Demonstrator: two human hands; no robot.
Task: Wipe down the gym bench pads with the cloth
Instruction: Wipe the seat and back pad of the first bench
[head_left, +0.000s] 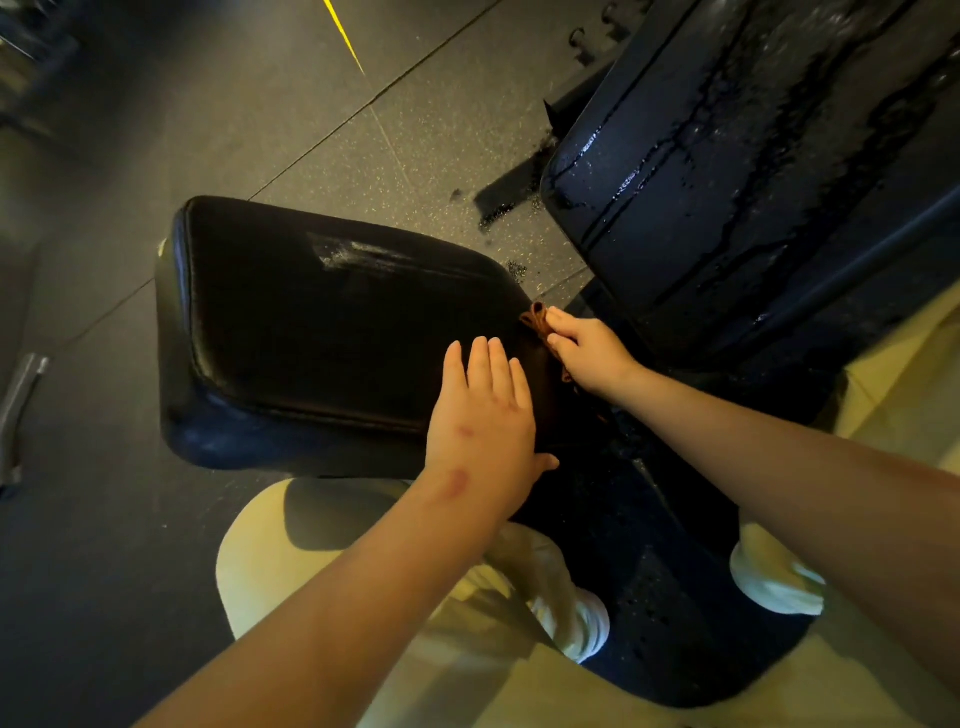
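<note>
Cloth (537, 318), brown and bunched small, sits at the far right corner of the seat pad (322, 322), in the gap where it meets the back pad (753, 182). The right hand (587, 353) grips it, fingers curled over the wad and pressing it against the pad's narrow end. The left hand (483, 415) lies flat on the near right part of the seat pad, fingers straight and together, holding nothing; it looks to be steadying the pad.

The seat pad is mostly dull and dark, with one pale wet smear (358, 254) toward its far edge. The back pad, far right, is covered in beads and long runs of liquid, so the bigger job seems to lie there.

To do this step well, the cloth would likely be better opened out than kept as a wad, so more of it meets the vinyl. Long overlapping strokes from the narrow end toward the wide left end should catch the smear, and the edge seam needs a pass too. On the back pad, working from the top down should chase the runs rather than spread them.

Speckled floor (260, 130) with a yellow line (345, 31) lies beyond; pale trousers (270, 561) show near.
</note>
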